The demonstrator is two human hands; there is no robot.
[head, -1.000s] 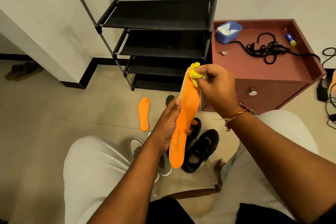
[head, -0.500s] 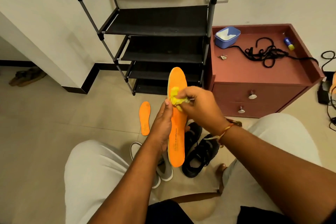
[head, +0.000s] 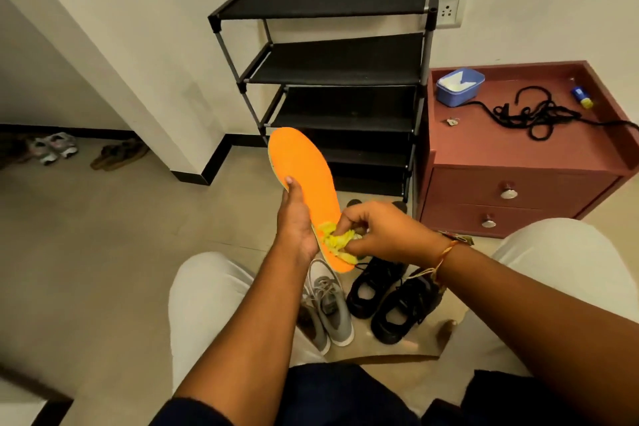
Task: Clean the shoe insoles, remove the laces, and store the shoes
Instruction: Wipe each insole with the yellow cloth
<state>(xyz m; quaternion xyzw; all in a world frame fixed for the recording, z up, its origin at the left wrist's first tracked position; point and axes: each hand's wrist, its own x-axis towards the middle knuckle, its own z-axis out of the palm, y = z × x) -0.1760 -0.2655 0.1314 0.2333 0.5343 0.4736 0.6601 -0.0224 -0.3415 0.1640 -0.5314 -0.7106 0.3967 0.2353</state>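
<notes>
— Orange insole (head: 304,190) held up in front of the shoe rack (head: 345,69), mid-wipe. How far along?

— Roughly partway, at a guess. Black laces (head: 539,116) already out, heaped on the red table (head: 518,156) right of the rack. Black shoes (head: 390,301) and grey shoes (head: 328,304) on the floor before the rack, none shelved yet.

— And the hands?

— Left hand (head: 295,225) gripping the insole along one edge. Right hand (head: 383,235) curled, pinching a bunched yellow cloth (head: 337,240) against the heel end.
</notes>
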